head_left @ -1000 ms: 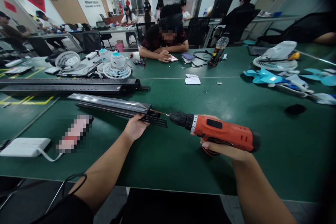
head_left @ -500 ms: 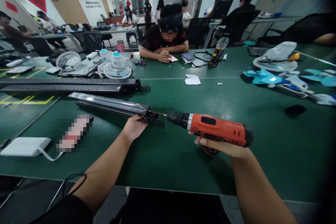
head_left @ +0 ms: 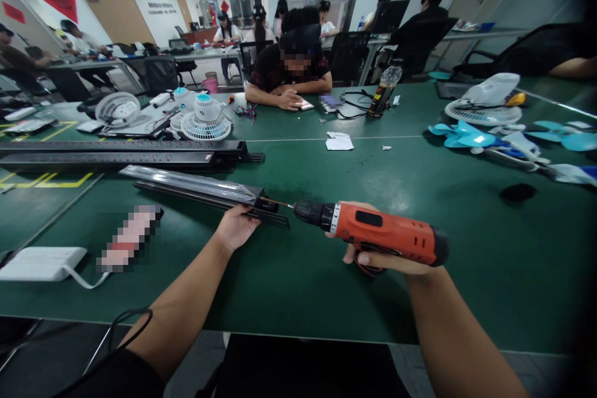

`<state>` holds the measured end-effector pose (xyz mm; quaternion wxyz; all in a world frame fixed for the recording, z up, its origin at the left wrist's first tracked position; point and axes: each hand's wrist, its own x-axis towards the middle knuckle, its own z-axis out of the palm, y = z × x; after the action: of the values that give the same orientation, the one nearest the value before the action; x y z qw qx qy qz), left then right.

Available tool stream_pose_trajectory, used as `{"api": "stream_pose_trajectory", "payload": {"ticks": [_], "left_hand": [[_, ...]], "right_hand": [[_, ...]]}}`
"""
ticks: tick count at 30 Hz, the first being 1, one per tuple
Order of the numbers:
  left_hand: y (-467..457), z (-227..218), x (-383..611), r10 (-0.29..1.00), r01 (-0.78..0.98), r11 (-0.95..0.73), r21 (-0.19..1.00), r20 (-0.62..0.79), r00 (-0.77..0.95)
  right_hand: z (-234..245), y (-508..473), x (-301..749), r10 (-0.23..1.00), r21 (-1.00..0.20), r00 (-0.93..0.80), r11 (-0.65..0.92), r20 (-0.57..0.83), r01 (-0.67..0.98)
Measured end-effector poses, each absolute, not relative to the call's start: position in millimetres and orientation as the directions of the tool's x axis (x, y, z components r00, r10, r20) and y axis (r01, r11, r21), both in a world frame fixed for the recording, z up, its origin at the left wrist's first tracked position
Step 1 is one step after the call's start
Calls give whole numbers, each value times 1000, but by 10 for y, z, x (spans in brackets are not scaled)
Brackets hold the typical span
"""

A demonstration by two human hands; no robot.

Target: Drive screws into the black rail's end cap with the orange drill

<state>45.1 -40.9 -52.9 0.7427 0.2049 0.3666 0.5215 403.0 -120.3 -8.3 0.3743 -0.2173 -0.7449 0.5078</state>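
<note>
My right hand (head_left: 373,255) grips an orange and black cordless drill (head_left: 382,227) by its handle, its nose pointing left. A long thin bit (head_left: 282,203) in the chuck reaches the open end of a black metal rail (head_left: 196,189); whether it sits on a screw inside cannot be made out. My left hand (head_left: 239,227) is closed around that same end of the rail from below, fingers partly hidden behind it. Clear plastic film covers the rail's upper face. Thin dark prongs (head_left: 275,217) stick out under the end. Behind lie more black rails (head_left: 186,149), parallel to each other.
A phone (head_left: 130,236) and a white power bank (head_left: 46,261) joined by a cable lie at left. Fan parts (head_left: 205,118) stand at the back; blue fan blades (head_left: 461,135) lie right. A person (head_left: 289,68) leans on the far side near a bottle (head_left: 386,93). Paper scraps (head_left: 339,142) lie mid-table.
The whole view has shifted slightly left. Both hands, the drill and the rail keep nearly the same positions relative to each other.
</note>
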Motion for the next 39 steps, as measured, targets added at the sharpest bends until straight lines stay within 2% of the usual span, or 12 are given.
{"api": "stream_pose_trajectory", "payload": {"ticks": [8,13,19,25,32,35,39], "left_hand": [[-381,-514,458,919,-654,391,647,-314,239],[-402,-484,486,920,-672,381,635,-332,208],[-404,-495,485,919,-681,376,628,-344,191],[-407,-496,478,921,-693,378,615,-330,210],[-412,-463,496,920,-672,376,638,-342,190],[-414,-455,504,919,-685,376,624,-345,191],[-421,-443,511,917,-698,380,607,-348,196]], "right_hand": [[-99,-1152,3974,637,-939,-691,258,342,-228],[-132,-1115,4024,617,-933,-716,330,327,-141],[-155,-1067,4122,574,-926,-756,360,315,-113],[-102,-1056,4199,620,-931,-735,364,274,-39],[-193,-1033,4166,566,-954,-782,278,261,-117],[-199,-1029,4138,569,-960,-790,265,228,-86],[-155,-1035,4121,592,-961,-766,244,251,-127]]}}
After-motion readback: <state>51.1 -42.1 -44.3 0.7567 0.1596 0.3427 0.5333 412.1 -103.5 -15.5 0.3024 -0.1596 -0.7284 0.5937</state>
